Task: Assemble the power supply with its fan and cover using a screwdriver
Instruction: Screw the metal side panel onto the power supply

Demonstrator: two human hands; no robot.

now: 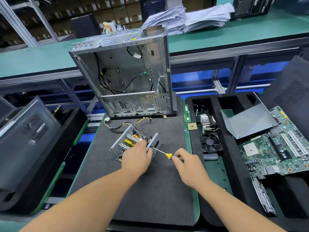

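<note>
Open power supply (132,141) on dark mat; yellow-handled screwdriver (161,152) tip at its right panel.

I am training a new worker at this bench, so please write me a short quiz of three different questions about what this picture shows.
1. True or false: the metal cover is already fitted on the power supply.
2. Which hand grips the screwdriver? A. the left hand B. the right hand C. neither
3. Fill in: the black fan lies in the foam tray, just in front of the ____.

Key
1. False. The cover lies apart in the tray, and the supply is open on top.
2. B. The left hand steadies the supply.
3. The heatsink.
</note>
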